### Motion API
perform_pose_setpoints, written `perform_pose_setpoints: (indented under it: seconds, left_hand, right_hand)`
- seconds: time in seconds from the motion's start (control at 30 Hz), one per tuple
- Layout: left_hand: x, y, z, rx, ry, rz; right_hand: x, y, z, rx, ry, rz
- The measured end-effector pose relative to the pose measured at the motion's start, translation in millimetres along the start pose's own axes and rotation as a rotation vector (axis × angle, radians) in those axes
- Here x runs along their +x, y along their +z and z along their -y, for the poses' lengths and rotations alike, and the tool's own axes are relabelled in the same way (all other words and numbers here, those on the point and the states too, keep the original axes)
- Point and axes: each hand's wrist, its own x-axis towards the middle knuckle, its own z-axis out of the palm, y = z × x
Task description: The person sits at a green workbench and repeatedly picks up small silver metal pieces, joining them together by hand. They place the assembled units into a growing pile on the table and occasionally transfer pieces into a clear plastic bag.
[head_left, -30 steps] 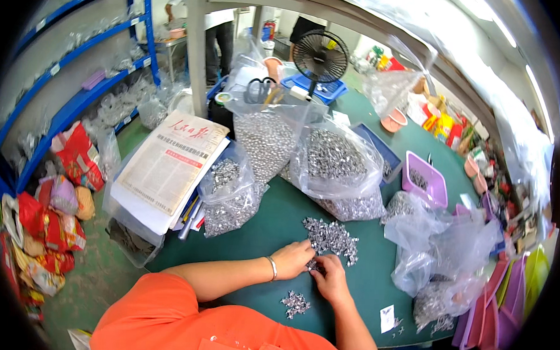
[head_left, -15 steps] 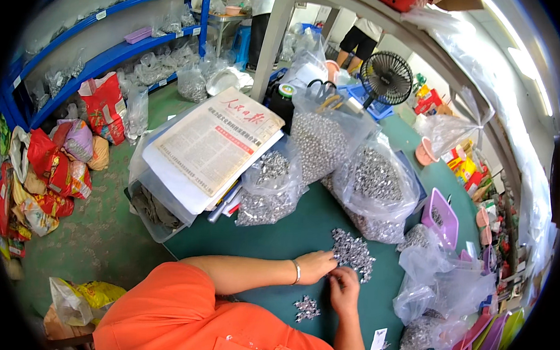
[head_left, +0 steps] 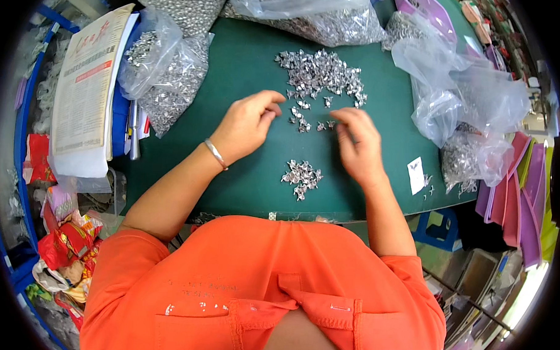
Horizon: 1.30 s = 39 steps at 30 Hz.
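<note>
**Both hands sorting small metal pieces on green surface**

Left hand (head_left: 248,121) hovers just above the surface (head_left: 247,63), fingers curled in, thumb and forefinger pinched close; can't tell if a piece is between them, too small. Silver bracelet (head_left: 215,154) on that wrist. Right hand (head_left: 357,144) lies palm down, fingers bent toward a few scattered pieces (head_left: 300,117) lying between the two hands; fingertips look to be touching or just beside one, hold unclear.

Step, as I judge it: picking single pieces out of the big loose pile (head_left: 323,75) beyond the hands and moving them to the small pile (head_left: 301,176) nearer the body. The next move would call for a fine pinch on one piece without dragging its neighbours.

Counts: two hands, two loose piles plus the scatter between them. Pieces too many and too small to count. Clear plastic bags of the same metal parts: one at left (head_left: 166,72), at least two along the far edge (head_left: 310,15), and one at right (head_left: 472,160) under crumpled clear plastic. One small white tag (head_left: 416,175) right of the right hand. One folded newspaper (head_left: 85,88) at far left. Purple tray (head_left: 430,10) at the top right. Person wears an orange shirt (head_left: 257,291).
</note>
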Motion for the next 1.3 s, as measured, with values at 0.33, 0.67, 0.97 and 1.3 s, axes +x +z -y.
perform_pose_setpoints:
  seconds: [0.33,0.67,0.97,1.3]
  left_hand:
    - [7.5,30.3,-1.3,0.279,0.327,-0.029]
    - [-14.2,18.7,-3.9,0.219,0.154,-0.059]
    - [-3.4,6.7,0.7,0.185,0.074,-0.119]
    - [-3.8,23.0,-3.8,0.37,0.297,-0.022]
  right_hand:
    - [-7.8,19.2,7.8,-0.087,0.07,-0.023]
    - [-2.4,7.2,8.7,0.006,0.158,0.051]
    - [4.5,37.0,9.0,-0.04,-0.038,0.038]
    - [0.0,14.9,18.0,0.0,-0.057,0.108]
